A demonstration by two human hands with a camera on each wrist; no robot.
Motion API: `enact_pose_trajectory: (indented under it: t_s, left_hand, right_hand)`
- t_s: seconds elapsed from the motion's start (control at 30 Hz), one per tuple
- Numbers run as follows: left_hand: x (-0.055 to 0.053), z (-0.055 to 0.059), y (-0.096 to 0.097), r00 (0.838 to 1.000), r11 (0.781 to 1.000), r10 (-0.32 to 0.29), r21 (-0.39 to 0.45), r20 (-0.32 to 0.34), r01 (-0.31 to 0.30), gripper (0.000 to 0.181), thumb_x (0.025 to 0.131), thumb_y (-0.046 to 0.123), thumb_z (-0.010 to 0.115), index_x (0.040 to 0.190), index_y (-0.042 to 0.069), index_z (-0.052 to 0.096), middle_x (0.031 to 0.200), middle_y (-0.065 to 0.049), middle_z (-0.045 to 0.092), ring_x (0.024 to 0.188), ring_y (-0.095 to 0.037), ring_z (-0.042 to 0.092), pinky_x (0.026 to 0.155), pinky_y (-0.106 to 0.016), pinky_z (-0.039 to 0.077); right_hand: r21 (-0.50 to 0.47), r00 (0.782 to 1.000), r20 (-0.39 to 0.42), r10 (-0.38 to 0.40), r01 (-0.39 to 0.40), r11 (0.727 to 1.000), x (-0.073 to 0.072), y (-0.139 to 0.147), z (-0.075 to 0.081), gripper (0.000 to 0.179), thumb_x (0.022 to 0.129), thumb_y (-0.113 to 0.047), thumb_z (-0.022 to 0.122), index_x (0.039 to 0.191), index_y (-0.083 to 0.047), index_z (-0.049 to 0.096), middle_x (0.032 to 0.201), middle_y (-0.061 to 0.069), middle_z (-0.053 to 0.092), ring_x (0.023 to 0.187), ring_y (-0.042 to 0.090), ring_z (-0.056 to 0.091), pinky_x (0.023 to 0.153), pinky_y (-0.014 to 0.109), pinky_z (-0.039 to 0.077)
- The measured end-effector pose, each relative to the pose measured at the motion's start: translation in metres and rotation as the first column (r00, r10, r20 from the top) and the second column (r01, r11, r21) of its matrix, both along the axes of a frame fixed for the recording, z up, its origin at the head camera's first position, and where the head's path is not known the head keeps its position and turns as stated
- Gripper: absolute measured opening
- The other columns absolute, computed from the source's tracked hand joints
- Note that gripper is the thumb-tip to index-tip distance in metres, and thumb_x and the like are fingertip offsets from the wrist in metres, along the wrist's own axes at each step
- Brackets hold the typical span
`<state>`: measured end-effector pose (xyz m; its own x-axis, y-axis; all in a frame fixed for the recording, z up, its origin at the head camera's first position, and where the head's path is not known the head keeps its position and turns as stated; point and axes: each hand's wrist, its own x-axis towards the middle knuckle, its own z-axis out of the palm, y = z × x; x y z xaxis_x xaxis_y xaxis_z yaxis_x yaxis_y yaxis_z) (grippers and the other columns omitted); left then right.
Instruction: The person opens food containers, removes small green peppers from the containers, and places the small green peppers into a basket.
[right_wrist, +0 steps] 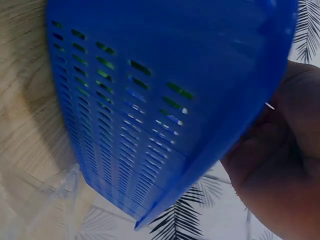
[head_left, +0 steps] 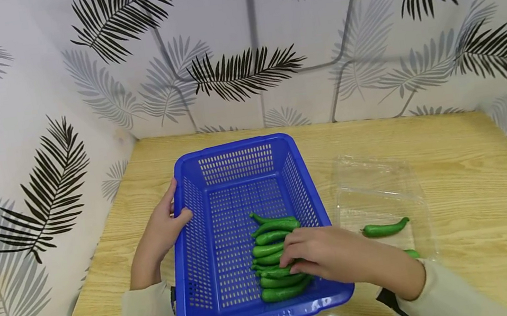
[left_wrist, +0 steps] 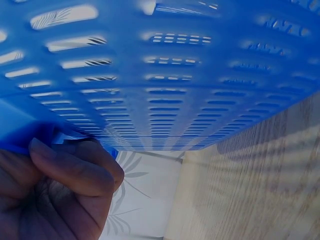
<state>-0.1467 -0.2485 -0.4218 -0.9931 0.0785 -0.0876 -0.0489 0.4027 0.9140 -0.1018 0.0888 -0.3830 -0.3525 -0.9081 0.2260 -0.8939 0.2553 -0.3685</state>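
A blue plastic basket (head_left: 242, 181) with slotted walls stands on the table, a row of several green chili peppers (head_left: 283, 293) lying along its right side. My left hand (head_left: 164, 231) grips the basket's left rim; in the left wrist view its fingers curl at the rim beside the slotted wall. Over the pepper row, my right hand (head_left: 316, 254) has bent fingers and seems to pinch the end of one green chili pepper (head_left: 274, 272). The right wrist view shows part of that hand (right_wrist: 285, 160) beyond the basket wall, its fingertips hidden.
Right of the basket lies a clear plastic container (head_left: 373, 190), its lid raised toward the back. Inside is a green chili pepper (head_left: 385, 227); another, partly covered by my right forearm, shows near the front. Leaf-patterned cloth (head_left: 246, 105) lines the wooden table's (head_left: 474, 193) back and sides.
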Motion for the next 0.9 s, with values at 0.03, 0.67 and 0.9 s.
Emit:
enact_pose_trajectory:
  t_s: [0.03,0.67,0.9]
  left_hand:
    - [0.000,0.000,0.000,1.000,1.000,-0.001,0.002,0.002,0.001,0.080,0.086,0.009,0.052,0.150,0.023,0.006,0.119,-0.026,0.049,0.079,-0.030,0.063,0.062,-0.037,0.056]
    - [0.003,0.010,0.004,1.000,0.999,-0.017,0.042,0.023,0.016,0.080,0.086,0.007,0.051,0.150,0.020,0.005,0.121,-0.028,0.047,0.082,-0.034,0.063,0.063,-0.037,0.056]
    - [0.011,0.026,0.011,1.000,1.000,-0.011,0.020,0.017,0.011,0.078,0.086,0.004,0.049,0.150,0.011,0.004,0.120,-0.032,0.046,0.081,-0.036,0.061,0.063,-0.037,0.056]
  right_hand:
    - [0.027,1.000,0.014,-0.011,0.010,1.000,-0.001,-0.001,-0.002,0.012,0.087,-0.015,0.064,0.098,-0.016,0.068,0.095,-0.008,0.059,0.089,0.003,0.055,0.076,0.016,0.047]
    - [0.281,0.995,-0.071,-0.063,0.081,0.956,0.006,-0.024,-0.030,0.007,0.079,-0.017,0.071,0.083,-0.022,0.067,0.080,-0.014,0.055,0.079,0.001,0.054,0.067,0.021,0.048]
    - [0.276,0.993,-0.109,-0.037,0.066,0.959,0.007,-0.024,-0.032,0.007,0.079,-0.019,0.071,0.082,-0.023,0.067,0.078,-0.014,0.054,0.078,0.002,0.053,0.069,0.021,0.047]
